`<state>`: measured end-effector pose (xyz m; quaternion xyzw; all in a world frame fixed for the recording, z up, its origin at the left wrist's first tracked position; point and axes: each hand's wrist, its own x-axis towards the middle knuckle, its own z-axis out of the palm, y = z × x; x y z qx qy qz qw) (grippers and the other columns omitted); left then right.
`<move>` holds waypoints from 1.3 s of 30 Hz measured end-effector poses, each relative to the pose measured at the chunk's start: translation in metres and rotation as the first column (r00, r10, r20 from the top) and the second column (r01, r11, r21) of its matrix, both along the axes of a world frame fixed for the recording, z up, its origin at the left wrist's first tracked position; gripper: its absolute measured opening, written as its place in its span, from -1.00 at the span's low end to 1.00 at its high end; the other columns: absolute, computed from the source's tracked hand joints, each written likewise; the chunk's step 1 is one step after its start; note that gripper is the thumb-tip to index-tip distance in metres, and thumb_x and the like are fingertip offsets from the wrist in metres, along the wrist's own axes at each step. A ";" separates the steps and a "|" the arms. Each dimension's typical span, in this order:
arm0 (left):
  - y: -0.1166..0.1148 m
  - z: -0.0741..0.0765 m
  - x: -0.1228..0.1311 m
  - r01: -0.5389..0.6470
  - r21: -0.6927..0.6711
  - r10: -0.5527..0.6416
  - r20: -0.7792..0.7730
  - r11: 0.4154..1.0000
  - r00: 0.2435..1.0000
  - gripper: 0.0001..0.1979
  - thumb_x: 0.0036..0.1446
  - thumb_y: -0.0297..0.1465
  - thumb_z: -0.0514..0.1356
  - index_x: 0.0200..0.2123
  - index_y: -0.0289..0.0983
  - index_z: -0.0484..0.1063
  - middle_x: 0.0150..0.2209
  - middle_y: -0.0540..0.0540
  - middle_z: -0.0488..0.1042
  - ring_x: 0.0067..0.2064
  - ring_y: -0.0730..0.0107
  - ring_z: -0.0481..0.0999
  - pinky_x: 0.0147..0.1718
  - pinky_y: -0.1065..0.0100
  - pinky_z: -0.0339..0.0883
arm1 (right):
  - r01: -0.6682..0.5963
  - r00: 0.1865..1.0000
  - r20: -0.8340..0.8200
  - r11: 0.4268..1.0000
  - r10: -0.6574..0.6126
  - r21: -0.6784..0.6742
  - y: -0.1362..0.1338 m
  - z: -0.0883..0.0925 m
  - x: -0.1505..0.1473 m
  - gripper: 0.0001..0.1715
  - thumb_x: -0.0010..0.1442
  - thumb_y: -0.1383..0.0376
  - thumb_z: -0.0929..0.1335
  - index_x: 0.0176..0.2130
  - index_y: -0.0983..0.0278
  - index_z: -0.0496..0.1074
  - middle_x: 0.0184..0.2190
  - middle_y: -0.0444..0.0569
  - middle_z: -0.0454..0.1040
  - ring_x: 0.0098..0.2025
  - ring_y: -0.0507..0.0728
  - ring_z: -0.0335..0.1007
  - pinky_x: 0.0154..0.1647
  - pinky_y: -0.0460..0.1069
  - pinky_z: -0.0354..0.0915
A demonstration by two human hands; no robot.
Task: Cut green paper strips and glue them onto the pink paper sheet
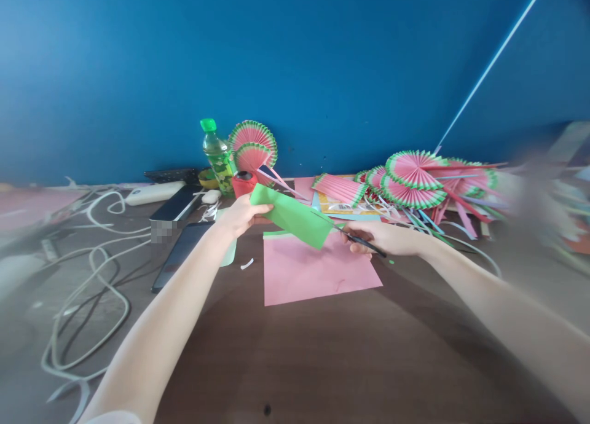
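Observation:
My left hand (244, 215) pinches the left end of a green sheet of paper (292, 215), raised and tilted over the table. My right hand (366, 236) grips black-handled scissors (364, 243). Their blades lie at the right end of the green paper; whether they are cutting it I cannot tell. Below, a pink sheet of paper (313, 270) lies flat, with a green strip along its far edge. A small white scrap (247, 264) is left of the pink sheet, and a tiny green scrap (391, 262) lies right of the scissors.
Pleated pink-and-green paper fans (417, 178) are heaped at the back right, and more fans (253, 144) stand by a green-capped bottle (216, 153). A phone (182, 252), a white power bank (154, 193) and loose white cables (92, 289) occupy the left. A blue wall (295, 61) closes the back.

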<state>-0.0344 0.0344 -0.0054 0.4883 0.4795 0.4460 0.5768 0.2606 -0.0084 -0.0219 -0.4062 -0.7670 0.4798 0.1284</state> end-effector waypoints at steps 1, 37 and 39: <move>0.000 0.000 0.000 -0.001 -0.003 0.001 -0.003 1.000 1.000 -0.71 -0.23 -0.59 0.29 -0.33 -0.38 0.42 -0.37 -0.13 0.53 -0.39 0.31 0.54 -0.36 0.28 0.47 | 0.000 1.000 0.006 1.000 0.000 -0.001 0.000 0.001 0.000 -0.64 0.05 0.05 0.31 -0.26 0.26 0.28 -0.39 -0.06 0.39 -0.41 0.05 0.27 -0.48 -0.05 0.14; -0.006 -0.004 0.010 0.127 -0.031 -0.127 -0.025 0.991 0.992 -0.73 -0.22 -0.53 0.33 -0.34 -0.34 0.42 -0.37 -0.13 0.54 -0.37 0.28 0.55 -0.29 0.22 0.47 | -0.021 1.000 -0.010 0.999 0.021 -0.035 0.002 -0.002 0.000 -0.62 0.01 0.03 0.35 -0.34 0.28 0.31 -0.56 -0.20 0.25 -0.64 -0.08 0.17 -0.63 -0.12 0.16; -0.010 -0.003 0.014 0.124 -0.035 -0.125 -0.030 0.992 0.992 -0.75 -0.21 -0.54 0.32 -0.36 -0.33 0.41 -0.38 -0.11 0.54 -0.38 0.30 0.54 -0.28 0.22 0.47 | -0.024 1.000 -0.007 0.999 0.024 -0.027 0.002 -0.002 0.000 -0.65 0.02 0.04 0.35 -0.37 0.28 0.32 -0.59 -0.21 0.24 -0.64 -0.07 0.18 -0.63 -0.12 0.15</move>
